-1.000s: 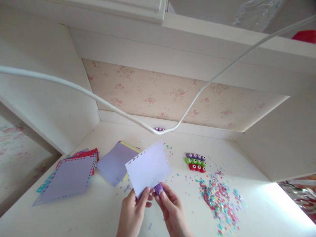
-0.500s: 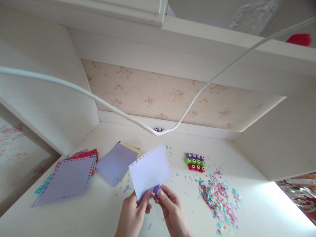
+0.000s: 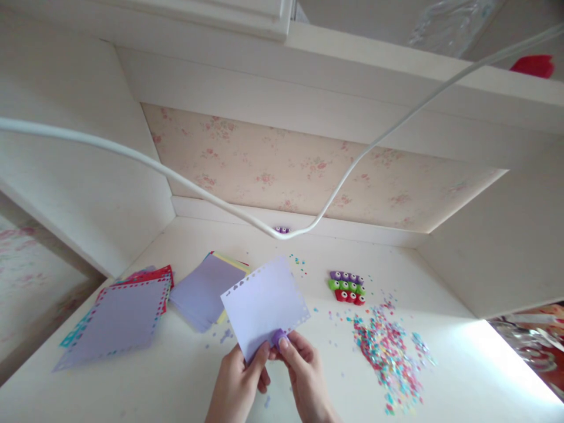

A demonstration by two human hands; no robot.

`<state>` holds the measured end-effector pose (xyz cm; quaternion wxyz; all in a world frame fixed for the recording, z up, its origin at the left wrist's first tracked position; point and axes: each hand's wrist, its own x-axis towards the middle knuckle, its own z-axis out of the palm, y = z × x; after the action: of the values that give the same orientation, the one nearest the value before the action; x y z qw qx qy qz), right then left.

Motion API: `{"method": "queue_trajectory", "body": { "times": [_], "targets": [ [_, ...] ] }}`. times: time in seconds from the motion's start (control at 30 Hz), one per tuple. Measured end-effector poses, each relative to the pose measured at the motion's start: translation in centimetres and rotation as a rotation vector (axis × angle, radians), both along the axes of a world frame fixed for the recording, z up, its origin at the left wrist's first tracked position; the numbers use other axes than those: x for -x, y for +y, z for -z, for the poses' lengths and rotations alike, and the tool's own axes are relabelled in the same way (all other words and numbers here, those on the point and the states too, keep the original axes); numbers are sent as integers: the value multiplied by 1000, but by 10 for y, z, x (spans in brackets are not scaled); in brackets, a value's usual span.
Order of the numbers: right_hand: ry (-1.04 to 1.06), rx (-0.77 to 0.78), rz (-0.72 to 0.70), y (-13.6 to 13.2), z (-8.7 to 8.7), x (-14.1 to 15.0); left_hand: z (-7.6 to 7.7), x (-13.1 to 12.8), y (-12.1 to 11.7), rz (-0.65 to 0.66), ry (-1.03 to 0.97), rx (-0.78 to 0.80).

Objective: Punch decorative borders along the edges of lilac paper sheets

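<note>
My left hand pinches the lower corner of a pale purple paper sheet between thumb and fingers. Small holes run along the sheet's upper left and right edges. My right hand grips a small purple paper punch, its thumb on top. The punch sits at the lower edge of the sheet, close to my left thumb. Its far side is hidden by the paper and fingers.
Purple sheets with punched borders lie at the left, beside a stack of plain sheets. Purple, green and red punches with eye-like dots stand in rows at the right. Nearby spreads a confetti pile. A white cable crosses the view.
The sheet has turned a little clockwise in my hands, and its right corner sits farther right. The punch has shifted slightly up and left against the paper's edge.
</note>
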<state>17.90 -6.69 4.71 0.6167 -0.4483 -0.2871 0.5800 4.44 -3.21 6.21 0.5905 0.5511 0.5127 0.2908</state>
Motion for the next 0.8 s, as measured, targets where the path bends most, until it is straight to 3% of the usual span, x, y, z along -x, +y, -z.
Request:
{"method": "queue_trajectory", "body": {
  "times": [0.33, 0.63, 0.8],
  "targets": [
    [-112, 4, 80, -1, 7, 3, 2, -1, -1, 19, -36, 24],
    [-27, 17, 32, 2, 4, 8, 7, 0, -1, 11, -54, 35],
    [-60, 4, 81, 1, 6, 6, 6, 0, -1, 14, -63, 43]
  ]
}}
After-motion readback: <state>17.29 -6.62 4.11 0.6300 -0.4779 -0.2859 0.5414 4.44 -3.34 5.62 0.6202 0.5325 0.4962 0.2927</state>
